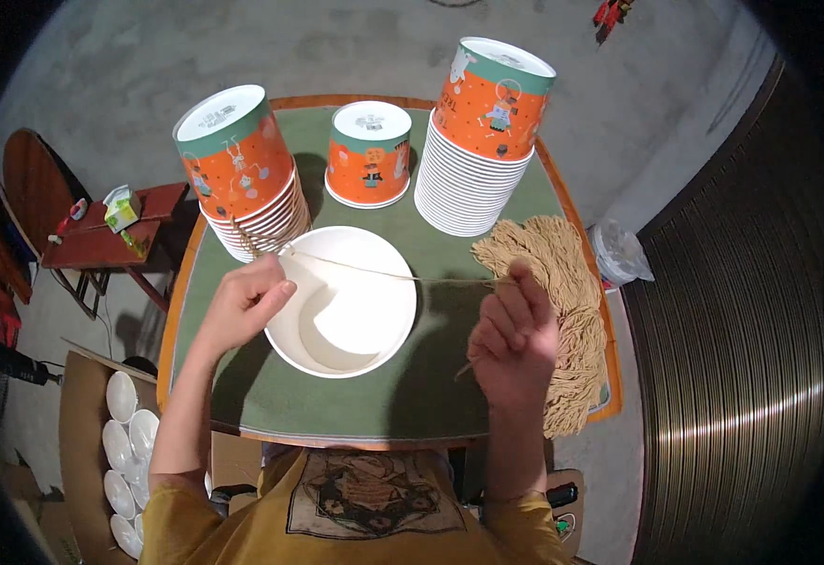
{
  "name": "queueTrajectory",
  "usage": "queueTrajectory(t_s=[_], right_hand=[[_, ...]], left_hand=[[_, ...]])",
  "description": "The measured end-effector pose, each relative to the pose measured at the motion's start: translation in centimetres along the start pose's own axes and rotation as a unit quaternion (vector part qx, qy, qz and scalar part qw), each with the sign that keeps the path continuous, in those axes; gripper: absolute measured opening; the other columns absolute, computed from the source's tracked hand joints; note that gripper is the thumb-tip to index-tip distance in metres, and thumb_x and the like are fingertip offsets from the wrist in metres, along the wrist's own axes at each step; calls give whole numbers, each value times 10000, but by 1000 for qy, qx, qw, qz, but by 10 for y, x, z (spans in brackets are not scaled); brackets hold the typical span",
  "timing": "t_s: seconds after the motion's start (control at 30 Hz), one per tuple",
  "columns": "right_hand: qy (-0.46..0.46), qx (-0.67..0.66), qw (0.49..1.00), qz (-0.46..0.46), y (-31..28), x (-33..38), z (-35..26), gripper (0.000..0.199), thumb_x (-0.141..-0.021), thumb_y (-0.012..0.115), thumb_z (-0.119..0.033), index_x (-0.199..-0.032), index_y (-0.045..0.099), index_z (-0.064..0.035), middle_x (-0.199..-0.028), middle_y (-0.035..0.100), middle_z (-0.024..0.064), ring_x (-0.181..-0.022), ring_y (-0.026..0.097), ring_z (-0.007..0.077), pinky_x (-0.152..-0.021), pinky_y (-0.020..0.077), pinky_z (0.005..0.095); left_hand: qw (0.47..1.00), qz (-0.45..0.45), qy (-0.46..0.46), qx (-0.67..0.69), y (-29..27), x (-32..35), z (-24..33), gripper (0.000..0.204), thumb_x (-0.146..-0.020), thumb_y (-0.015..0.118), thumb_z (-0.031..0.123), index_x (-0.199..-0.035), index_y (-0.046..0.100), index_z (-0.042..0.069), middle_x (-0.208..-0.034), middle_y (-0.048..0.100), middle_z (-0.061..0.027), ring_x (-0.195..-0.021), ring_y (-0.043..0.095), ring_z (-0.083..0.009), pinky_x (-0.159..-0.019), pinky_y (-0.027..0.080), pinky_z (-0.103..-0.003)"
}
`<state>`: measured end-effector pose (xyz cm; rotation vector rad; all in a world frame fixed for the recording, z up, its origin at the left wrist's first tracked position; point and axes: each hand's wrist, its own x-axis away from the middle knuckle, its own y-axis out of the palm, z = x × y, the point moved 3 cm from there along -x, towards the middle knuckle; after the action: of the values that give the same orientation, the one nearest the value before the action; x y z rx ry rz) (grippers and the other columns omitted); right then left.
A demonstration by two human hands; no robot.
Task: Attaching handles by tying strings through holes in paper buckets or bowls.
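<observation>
fingers of both hands, left hand [242,306] and right hand [516,344], pinch a taut string [384,274] above the white bowl [341,301].

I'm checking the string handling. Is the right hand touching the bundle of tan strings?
Touching. In the head view, the right hand has its fingertips against the inner edge of the bundle of tan strings, pinching one taut string.

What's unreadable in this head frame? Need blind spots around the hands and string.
- Left hand: the closed fingers hide the grip on the thin tan string.
- Right hand: seen from its back, so the pinch is hidden.
- Bundle of tan cords: partly hidden behind the right hand.
- Round white paper bowl: near inner wall in shadow.
</observation>
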<state>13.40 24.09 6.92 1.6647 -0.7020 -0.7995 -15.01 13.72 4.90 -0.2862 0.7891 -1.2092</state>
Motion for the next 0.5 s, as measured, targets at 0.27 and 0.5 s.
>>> queueTrajectory(t_s=[0.27, 0.5], right_hand=[[41, -80, 996, -1, -21, -24, 34, 179, -1004, 405, -133, -1070, 534, -28, -585, 302, -36, -473, 253, 44, -382, 185, 205], [37, -56, 998, 0, 4, -23, 48, 183, -1003, 398, -123, -1074, 543, -37, -574, 300, -37, -463, 249, 41, -384, 178, 194]], left_hand=[[977, 142, 98, -127, 11, 9, 49, 175, -782, 684, 132, -871, 609, 1, -936, 573, -139, -877, 591, -299, -759, 481, -383], [992, -7, 101, -76, 70, 10, 110, 291, -744, 760, 193, -983, 633, 87, -974, 519, -80, -963, 447, -269, -850, 342, -378]])
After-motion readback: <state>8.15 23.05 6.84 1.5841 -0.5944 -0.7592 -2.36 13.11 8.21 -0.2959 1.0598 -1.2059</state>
